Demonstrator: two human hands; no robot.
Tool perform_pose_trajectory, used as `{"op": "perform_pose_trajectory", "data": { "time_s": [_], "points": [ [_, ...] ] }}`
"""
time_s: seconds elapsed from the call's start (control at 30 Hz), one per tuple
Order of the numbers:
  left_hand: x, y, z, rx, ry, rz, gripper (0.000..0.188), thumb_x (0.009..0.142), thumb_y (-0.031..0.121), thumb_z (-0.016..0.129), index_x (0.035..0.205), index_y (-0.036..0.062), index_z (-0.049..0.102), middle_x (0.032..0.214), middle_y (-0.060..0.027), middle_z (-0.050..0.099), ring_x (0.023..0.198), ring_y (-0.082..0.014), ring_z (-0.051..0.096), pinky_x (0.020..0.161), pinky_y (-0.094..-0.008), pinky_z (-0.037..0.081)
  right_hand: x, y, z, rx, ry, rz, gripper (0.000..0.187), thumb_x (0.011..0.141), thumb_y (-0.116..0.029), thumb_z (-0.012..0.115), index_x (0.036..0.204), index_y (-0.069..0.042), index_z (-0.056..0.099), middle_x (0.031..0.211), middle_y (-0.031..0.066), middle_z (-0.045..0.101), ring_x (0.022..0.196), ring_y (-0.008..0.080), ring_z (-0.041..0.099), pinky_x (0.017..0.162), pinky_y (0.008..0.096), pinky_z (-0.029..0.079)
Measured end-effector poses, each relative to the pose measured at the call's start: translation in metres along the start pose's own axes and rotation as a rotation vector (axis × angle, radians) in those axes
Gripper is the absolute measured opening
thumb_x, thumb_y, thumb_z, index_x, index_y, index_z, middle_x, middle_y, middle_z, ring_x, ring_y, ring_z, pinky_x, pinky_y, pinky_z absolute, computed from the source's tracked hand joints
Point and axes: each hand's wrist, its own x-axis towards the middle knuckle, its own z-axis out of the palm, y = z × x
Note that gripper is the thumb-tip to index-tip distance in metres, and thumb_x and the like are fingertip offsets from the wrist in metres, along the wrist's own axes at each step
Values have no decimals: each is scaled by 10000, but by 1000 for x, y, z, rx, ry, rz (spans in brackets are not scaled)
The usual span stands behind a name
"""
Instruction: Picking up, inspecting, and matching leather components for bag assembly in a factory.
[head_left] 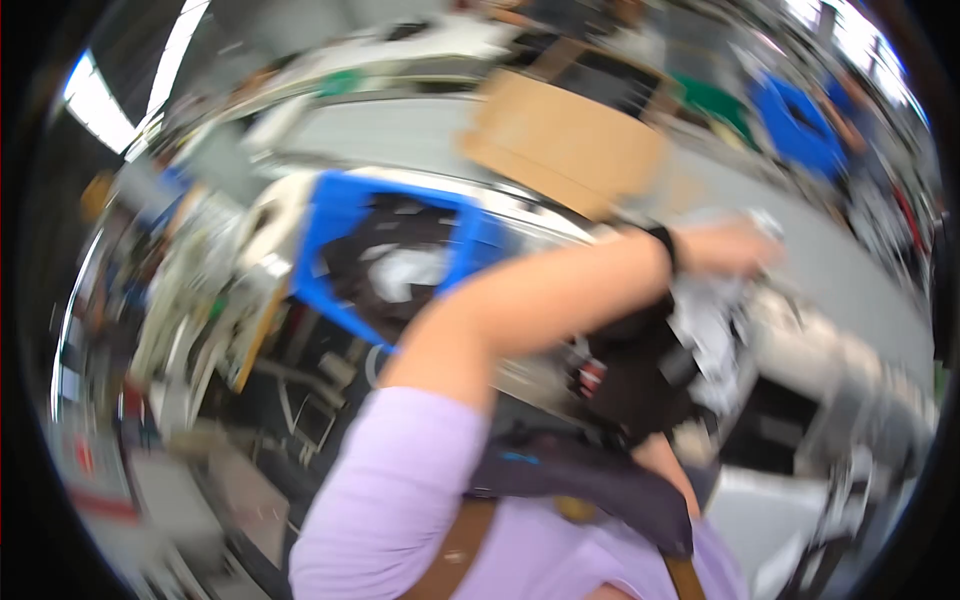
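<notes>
Grey floor (420, 135) fills the upper background, strongly blurred, with a tan cardboard box (560, 140) lying on it. Blue plastic crate (335, 225), tilted in this view, sits at centre left with its open top showing dark and pale contents that cannot be made out. The person's bare arm (540, 300), coming out of a lilac sleeve (400, 480), stretches up and to the right, raised so that the hand clears the crate. A black wristband (664, 245) circles the wrist. The hand (730, 247) touches a crumpled whitish bundle (715, 320) hanging below it over dark items; which hand it is, and whether its fingers are together or apart, cannot be told through the blur. No second hand shows.
</notes>
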Motion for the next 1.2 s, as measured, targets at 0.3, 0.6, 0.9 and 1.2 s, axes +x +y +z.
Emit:
{"op": "perform_pose_trajectory", "data": {
  "time_s": [0.3, 0.6, 0.9, 1.2],
  "points": [
    [-170, -14, 38, -569, 464, -836, 222, 954, 206, 601, 1095, 36, 619, 964, -15, 644, 857, -96, 591, 768, -235, 462, -134, 6, -58, -684, 251, 12, 411, 953, -293, 581, 1266, -26, 575, 1117, 132, 672, 953, 240, 661, 851, 342, 521],
    [-182, 16, 114, -733, 381, -1101, 389, 946, 341, 615, 1203, 51, 578, 919, -43, 679, 761, -92, 614, 652, -221, 440, -214, -109, 62, -1307, 204, -374, 248, 885, -122, 668, 1110, -22, 633, 1010, 83, 676, 940, 172, 645, 831, 311, 505],
    [-139, -14, 68, -1180, 789, -704, 531, 873, 83, 657, 1347, 67, 419, 793, -17, 607, 625, -108, 565, 588, -246, 465, -175, -167, -2, -2105, 1067, -860, 263, 794, 17, 574, 955, -144, 705, 845, 34, 602, 853, 267, 610, 702, 367, 514],
    [-189, -27, 82, -759, 446, -952, 663, 920, 243, 650, 1444, 50, 293, 1200, -141, 593, 1012, -235, 622, 903, -385, 470, -146, -117, -63, -2284, 1021, -524, 558, 801, -3, 535, 1316, -216, 558, 1241, 143, 540, 1097, 334, 526, 895, 447, 451]
  ]
}}
